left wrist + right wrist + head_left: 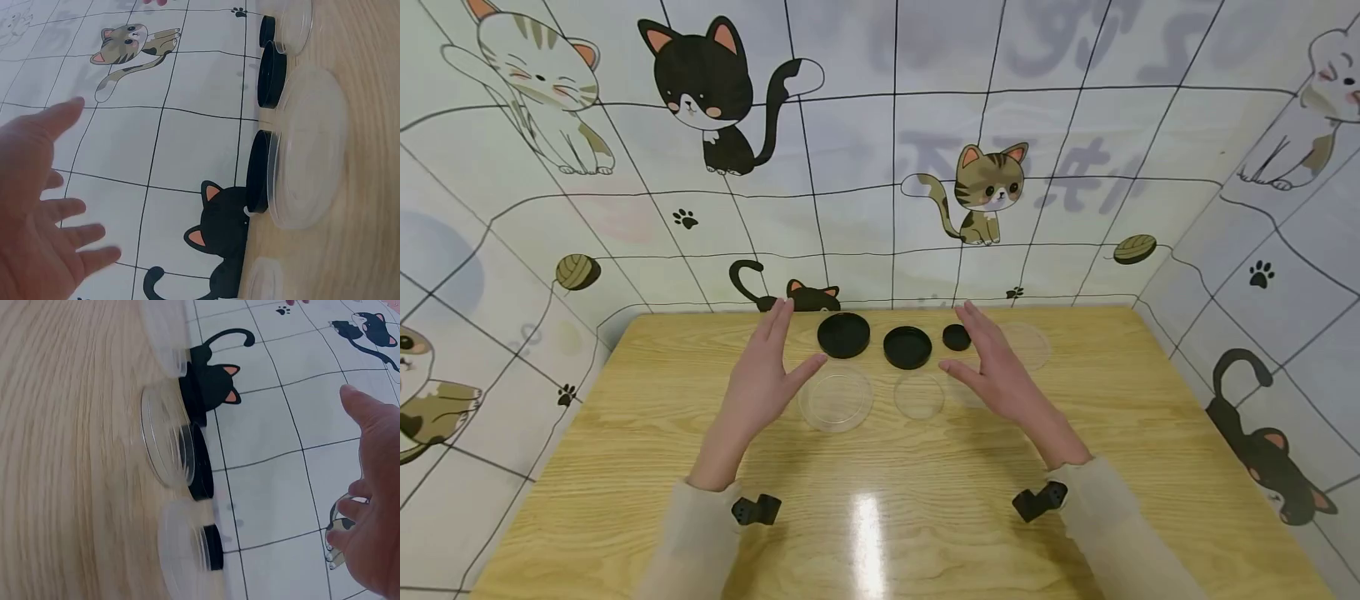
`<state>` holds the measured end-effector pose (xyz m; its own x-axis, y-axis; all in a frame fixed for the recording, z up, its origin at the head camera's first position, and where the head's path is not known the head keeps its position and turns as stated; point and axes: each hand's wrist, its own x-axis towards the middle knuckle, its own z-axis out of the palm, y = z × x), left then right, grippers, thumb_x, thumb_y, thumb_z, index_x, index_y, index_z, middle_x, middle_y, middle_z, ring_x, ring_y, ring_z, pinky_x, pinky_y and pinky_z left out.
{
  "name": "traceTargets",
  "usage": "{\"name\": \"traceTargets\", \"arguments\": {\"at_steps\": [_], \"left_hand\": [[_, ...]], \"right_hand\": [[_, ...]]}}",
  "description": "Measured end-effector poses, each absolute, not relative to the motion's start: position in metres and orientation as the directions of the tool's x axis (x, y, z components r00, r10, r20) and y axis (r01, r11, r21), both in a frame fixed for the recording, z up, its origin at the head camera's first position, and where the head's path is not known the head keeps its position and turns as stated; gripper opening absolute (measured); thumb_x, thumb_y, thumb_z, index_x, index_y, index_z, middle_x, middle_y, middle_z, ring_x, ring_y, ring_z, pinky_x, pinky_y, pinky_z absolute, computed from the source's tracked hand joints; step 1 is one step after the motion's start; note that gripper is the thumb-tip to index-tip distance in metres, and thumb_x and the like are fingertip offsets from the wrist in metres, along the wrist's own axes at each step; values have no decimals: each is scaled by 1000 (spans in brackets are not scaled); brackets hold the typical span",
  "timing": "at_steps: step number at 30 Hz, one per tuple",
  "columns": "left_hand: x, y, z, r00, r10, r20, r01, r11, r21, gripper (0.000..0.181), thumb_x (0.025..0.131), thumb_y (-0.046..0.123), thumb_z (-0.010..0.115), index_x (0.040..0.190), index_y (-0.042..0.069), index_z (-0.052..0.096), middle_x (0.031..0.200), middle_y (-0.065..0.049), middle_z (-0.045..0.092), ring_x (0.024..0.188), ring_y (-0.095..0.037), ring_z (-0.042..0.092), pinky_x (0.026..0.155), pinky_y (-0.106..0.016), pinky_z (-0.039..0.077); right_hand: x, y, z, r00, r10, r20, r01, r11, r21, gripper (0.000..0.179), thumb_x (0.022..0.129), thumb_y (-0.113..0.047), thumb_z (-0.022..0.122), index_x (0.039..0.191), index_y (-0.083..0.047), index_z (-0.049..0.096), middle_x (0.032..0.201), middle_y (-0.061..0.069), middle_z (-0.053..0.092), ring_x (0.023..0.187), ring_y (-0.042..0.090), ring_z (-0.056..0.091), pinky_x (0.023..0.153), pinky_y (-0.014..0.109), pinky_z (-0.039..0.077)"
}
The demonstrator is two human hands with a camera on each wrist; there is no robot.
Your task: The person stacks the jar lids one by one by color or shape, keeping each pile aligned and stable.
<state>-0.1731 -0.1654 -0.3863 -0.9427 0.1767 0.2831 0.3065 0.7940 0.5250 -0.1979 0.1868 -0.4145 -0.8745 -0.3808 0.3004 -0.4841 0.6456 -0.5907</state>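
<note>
Cat-print backdrop [850, 217] with a tile grid rises behind and beside a wood-grain table [617, 467]. The left hand [763, 375] hangs over the tabletop with fingers stretched forward and thumb spread inward, gripping nothing. The right hand [1000, 375] mirrors it, fingers extended, thumb pointing toward the middle, also without hold of anything. With both thumbs turned in, the hands frame the middle pieces, perhaps so that those stay in sight between them.

Between the hands, toward the back, sit three black discs: the large black disc [844, 336] near the left fingertips, the medium black disc [907, 347] in the centre, and the small black disc [957, 337] beside the right fingers. They rest flat on their broad faces, which probably keeps them steady. Nearer the person lie the large transparent disc [837, 400], by the left thumb, and the smaller transparent disc [919, 396]; each stands in front of a black one, likely so both rows can be reached easily. Past the right hand, a faint transparent disc [1028, 346] is partly hidden. Farther out, pale sleeves [696, 533] meet dark wrist devices [756, 510].
</note>
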Motion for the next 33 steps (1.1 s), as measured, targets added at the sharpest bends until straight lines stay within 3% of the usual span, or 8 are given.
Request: {"name": "traceTargets", "arguments": {"at_steps": [6, 11, 22, 33], "left_hand": [[-163, -179, -394, -935, 182, 304, 352, 570, 742, 97, 92, 23, 81, 165, 13, 17, 164, -15, 26, 147, -37, 31, 111, -58, 37], [-161, -187, -403, -942, 169, 289, 334, 456, 825, 96, 90, 16, 83, 164, 13, 22, 162, -15, 29, 140, -38, 39, 105, -56, 46], [-162, -198, -435, -973, 156, 168, 214, 348, 913, 100, 86, 12, 85, 164, 15, 23, 162, -13, 30, 137, -38, 44, 103, -57, 47], [-164, -210, -457, -982, 170, 80, 126, 277, 953, 96, 88, 8, 83, 163, 13, 24, 158, -21, 35, 136, -40, 46, 104, -54, 48]], "right_hand": [[-194, 169, -423, -910, -335, 244, -368, 383, -847, 80, 96, -14, 74, 161, -5, 28, 162, 20, 33, 145, 42, 36, 114, 58, 34], [-192, 150, -432, -913, -360, 193, -286, 224, -932, 78, 93, -4, 76, 158, -1, 33, 160, 18, 37, 141, 39, 43, 113, 50, 39], [-194, 123, -452, -883, -460, 92, -194, 180, -964, 84, 90, -7, 80, 159, -2, 32, 157, 27, 36, 140, 40, 44, 114, 47, 39], [-201, 96, -466, -874, -486, 2, -134, 236, -962, 92, 87, -9, 83, 160, -2, 28, 162, 22, 31, 141, 39, 43, 110, 47, 43]]}}
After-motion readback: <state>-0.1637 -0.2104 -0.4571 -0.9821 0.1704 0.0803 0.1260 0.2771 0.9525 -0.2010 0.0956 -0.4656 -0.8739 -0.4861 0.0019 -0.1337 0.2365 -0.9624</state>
